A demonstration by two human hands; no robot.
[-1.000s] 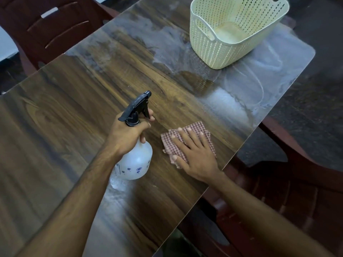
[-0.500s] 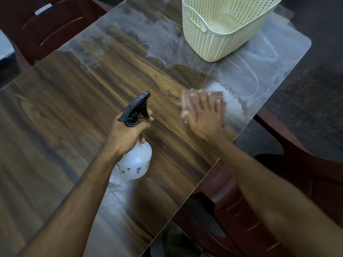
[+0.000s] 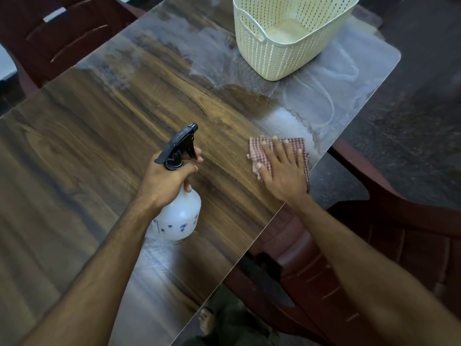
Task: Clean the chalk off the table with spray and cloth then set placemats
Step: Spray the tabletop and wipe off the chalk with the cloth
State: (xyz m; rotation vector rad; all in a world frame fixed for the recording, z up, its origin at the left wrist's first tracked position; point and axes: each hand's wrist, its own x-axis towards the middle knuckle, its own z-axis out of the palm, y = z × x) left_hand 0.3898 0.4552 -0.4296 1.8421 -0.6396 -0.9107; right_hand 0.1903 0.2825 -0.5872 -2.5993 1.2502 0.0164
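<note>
My left hand [image 3: 164, 181] grips the neck of a white spray bottle [image 3: 179, 216] with a black trigger head, standing on the wooden table [image 3: 87, 151]. My right hand [image 3: 282, 171] lies flat with spread fingers on a red checked cloth [image 3: 296, 146], pressing it to the table near the right edge. White chalk smears [image 3: 294, 121] cover the far right part of the table, just beyond the cloth and around the basket. No placemats are in view.
A cream plastic basket [image 3: 274, 58] stands at the table's far right corner. Dark red chairs sit at the far left [image 3: 62, 36] and along the right side [image 3: 374, 245]. A bare foot [image 3: 207, 320] shows on the floor below the table edge.
My right hand slid the cloth away toward the chalk patch, then drew it back slightly toward the table's right edge. The left hand and bottle stayed in place.
</note>
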